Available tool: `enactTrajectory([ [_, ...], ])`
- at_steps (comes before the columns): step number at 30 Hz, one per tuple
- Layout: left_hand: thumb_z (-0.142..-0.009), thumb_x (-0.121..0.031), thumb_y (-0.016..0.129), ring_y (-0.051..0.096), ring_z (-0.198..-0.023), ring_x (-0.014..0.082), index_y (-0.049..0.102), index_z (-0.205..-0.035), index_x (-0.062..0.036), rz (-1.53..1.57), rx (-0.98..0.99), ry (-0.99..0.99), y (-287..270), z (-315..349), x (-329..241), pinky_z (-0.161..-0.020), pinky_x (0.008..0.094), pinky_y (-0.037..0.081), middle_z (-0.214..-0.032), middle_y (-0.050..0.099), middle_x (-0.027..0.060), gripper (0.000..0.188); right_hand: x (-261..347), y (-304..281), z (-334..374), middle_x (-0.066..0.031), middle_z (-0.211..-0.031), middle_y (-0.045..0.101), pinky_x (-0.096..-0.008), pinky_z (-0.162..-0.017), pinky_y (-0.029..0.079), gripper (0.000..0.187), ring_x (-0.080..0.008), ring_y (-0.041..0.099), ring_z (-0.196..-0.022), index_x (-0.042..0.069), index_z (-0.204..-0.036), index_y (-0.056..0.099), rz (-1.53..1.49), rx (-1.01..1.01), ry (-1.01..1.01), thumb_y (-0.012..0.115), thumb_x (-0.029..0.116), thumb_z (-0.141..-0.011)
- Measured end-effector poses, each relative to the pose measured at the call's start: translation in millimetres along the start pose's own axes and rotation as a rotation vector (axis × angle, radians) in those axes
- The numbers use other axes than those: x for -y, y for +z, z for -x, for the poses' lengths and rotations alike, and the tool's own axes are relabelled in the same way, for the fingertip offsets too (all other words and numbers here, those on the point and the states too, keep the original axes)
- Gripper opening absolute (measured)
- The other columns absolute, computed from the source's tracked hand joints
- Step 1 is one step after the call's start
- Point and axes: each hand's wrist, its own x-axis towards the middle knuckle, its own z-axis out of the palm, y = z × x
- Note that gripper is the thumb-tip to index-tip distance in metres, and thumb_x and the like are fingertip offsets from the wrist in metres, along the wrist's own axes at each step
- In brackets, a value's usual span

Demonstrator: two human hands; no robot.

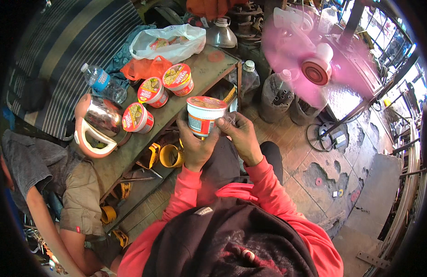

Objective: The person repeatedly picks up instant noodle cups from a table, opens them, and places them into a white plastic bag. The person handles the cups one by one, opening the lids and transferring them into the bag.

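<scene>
Nearest the viewer, the wearer's black vest is filling the bottom, with red sleeves reaching forward. An instant-noodle cup is sitting upright between both hands, above the lap and just beyond the counter's edge. The left hand is gripping its left side and lower wall; the right hand is grasping its right side, thumb pressing near the rim. Uneven thumb pressure could be denting the wall or tilting the cup, and a slip here would be sending it towards the tiled floor.

On the counter, three more noodle cups are standing close together; a careless elbow could be nudging the edgemost one off. Beside them, a metal kettle is standing; a snagged handle could be tipping it, though its contents are not showing. Farther right, a pink fan is spinning; its draught could be stirring the white plastic bag.
</scene>
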Motion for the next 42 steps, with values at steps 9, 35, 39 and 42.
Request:
enactTrajectory([
  [9,-0.084,-0.033,0.064,0.056,-0.117,0.027,0.045,-0.135,0.001,0.835,0.006,-0.441,-26.3,7.9,9.3,-0.102,0.0418,0.043,-0.129,0.056,0.0141,0.064,-3.6,-21.7,-11.8,-0.0031,-0.09,0.062,-0.0229,-0.065,0.048,0.01,-0.005,0.054,-0.076,-0.002,-0.099,0.058,-0.062,-0.197,-0.098,0.058,0.006,-0.092],
  [35,-0.072,-0.03,0.085,0.059,-0.102,0.0232,0.038,-0.116,0.0013,0.043,0.072,0.096,30.2,-53.4,12.4,-0.086,0.0353,0.05,-0.108,0.055,0.0179,0.072,-17.1,-64.6,13.1,-0.0014,-0.083,0.062,-0.0251,-0.05,0.048,0.022,-0.0123,0.063,-0.069,0.005,-0.108,0.056,-0.291,-0.111,0.307,0.057,0.025,-0.098],
  [39,-0.071,-0.041,0.082,0.054,-0.094,0.0352,0.047,-0.107,-0.0005,-0.829,-0.143,0.528,28.1,-130.5,18.5,-0.078,0.0466,0.044,-0.099,0.055,0.018,0.065,-77.7,-87.9,47.0,-0.0191,-0.089,0.068,-0.0404,-0.067,0.053,0.027,-0.0295,0.066,-0.072,0.002,-0.109,0.062,0.715,0.045,-0.084,0.063,0.023,-0.092],
  [42,-0.071,-0.056,0.073,0.05,-0.103,0.0362,0.051,-0.112,-0.0009,-1.101,-0.006,0.319,30.2,-159.3,25.2,-0.086,0.0571,0.037,-0.11,0.056,0.0209,0.072,-115.5,-110.8,96.8,-0.022,-0.084,0.065,-0.0446,-0.064,0.051,0.029,-0.0401,0.065,-0.075,0.004,-0.1,0.065,1.002,0.252,0.029,0.065,0.031,-0.088],
])
